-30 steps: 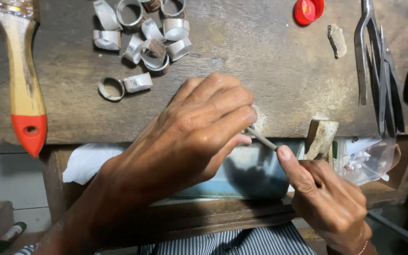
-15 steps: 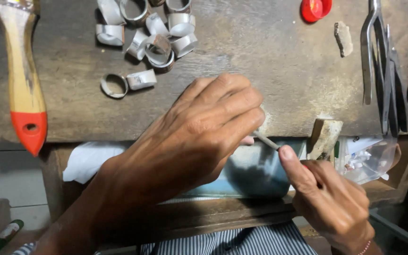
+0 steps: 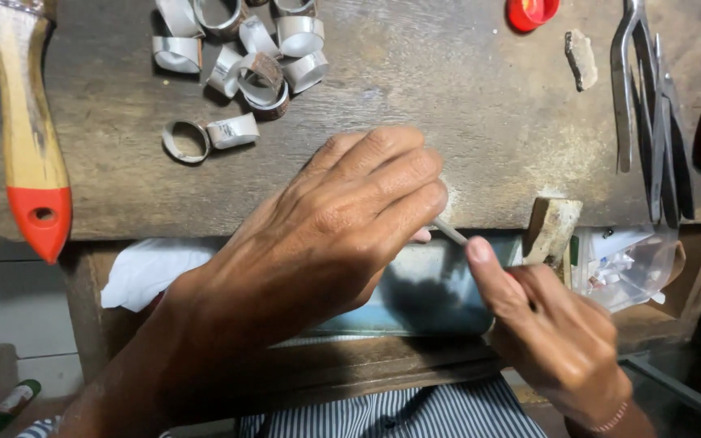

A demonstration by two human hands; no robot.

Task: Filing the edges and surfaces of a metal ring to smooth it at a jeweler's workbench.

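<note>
At frame centre, the left hand (image 3: 342, 235) hides what its closed fingers grip. The thin rod (image 3: 450, 233), probably a file, slants down-right into the right hand (image 3: 557, 332), gripped.

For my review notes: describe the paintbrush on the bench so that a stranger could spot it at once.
Start at the worn wooden workbench and go to its far left side, left of the heap of metal ring bands. The paintbrush lies there lengthwise, its handle reaching the bench's near edge. It alone has a pale wooden handle ending in a red tip with a hole.
</note>
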